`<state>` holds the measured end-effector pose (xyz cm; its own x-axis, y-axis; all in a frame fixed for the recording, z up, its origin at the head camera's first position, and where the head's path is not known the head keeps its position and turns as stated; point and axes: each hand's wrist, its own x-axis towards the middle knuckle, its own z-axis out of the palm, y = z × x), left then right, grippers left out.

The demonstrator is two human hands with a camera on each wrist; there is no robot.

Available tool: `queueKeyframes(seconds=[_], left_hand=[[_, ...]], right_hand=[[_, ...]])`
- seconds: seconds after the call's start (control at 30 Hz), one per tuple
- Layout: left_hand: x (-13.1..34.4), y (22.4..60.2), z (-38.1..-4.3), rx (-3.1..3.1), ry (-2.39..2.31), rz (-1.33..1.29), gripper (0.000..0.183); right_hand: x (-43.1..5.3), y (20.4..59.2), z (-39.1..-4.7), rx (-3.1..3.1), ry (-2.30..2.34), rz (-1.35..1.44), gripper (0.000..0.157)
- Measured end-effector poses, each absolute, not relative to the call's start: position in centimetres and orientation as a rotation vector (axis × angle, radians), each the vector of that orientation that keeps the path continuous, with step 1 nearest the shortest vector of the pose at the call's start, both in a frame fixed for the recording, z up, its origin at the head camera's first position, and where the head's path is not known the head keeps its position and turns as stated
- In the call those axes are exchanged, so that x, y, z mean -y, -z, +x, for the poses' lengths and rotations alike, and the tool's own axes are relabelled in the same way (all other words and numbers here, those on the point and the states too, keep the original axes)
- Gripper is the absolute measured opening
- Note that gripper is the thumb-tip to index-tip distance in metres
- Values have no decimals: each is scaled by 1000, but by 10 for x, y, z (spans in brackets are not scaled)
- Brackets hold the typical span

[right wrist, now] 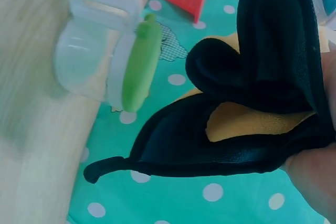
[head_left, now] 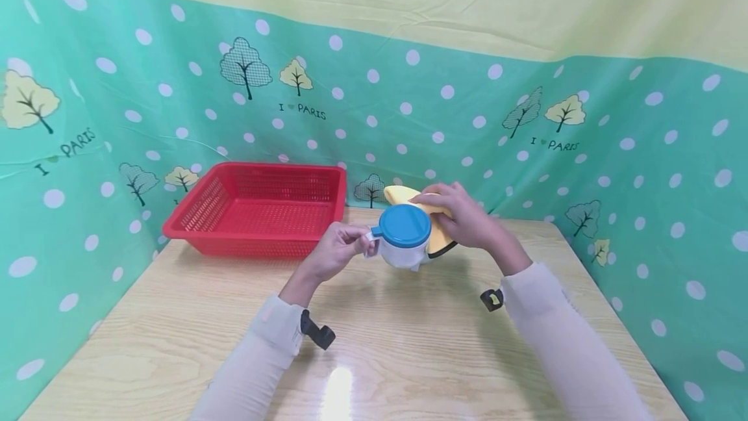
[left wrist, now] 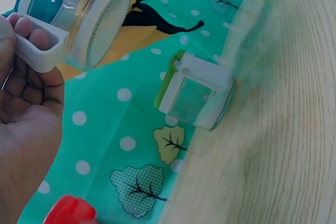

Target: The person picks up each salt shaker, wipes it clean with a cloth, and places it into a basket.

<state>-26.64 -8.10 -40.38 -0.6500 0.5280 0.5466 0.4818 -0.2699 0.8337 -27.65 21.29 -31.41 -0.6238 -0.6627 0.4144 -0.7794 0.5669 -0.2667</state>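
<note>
My left hand (head_left: 337,251) pinches the white handle of a clear seasoning jar (head_left: 404,227) with a blue lid, held above the table. In the left wrist view the jar (left wrist: 102,22) is tilted and my fingers pass through its handle. A folded yellow cloth (head_left: 441,236) with black edging is gripped by my right hand (head_left: 464,218) and lies against the jar's right side. The right wrist view shows the cloth's black side (right wrist: 273,51) and a black loop at its end. A second clear jar (left wrist: 194,95) with a green lid and white handle stands on the table beyond.
A red plastic basket (head_left: 257,236) sits at the back left of the wooden table (head_left: 397,356). Behind it hangs a green and yellow curtain (head_left: 374,70) with white dots and trees. Black camera mounts (head_left: 317,330) are on both wrists.
</note>
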Motion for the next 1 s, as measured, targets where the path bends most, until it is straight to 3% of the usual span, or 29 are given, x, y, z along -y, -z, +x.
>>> queueKeyframes(seconds=[1.0], left_hand=[[83, 405, -271, -1980, -2239, 1103, 61]], right_hand=[[-230, 344, -266, 2626, -714, 1089, 45]])
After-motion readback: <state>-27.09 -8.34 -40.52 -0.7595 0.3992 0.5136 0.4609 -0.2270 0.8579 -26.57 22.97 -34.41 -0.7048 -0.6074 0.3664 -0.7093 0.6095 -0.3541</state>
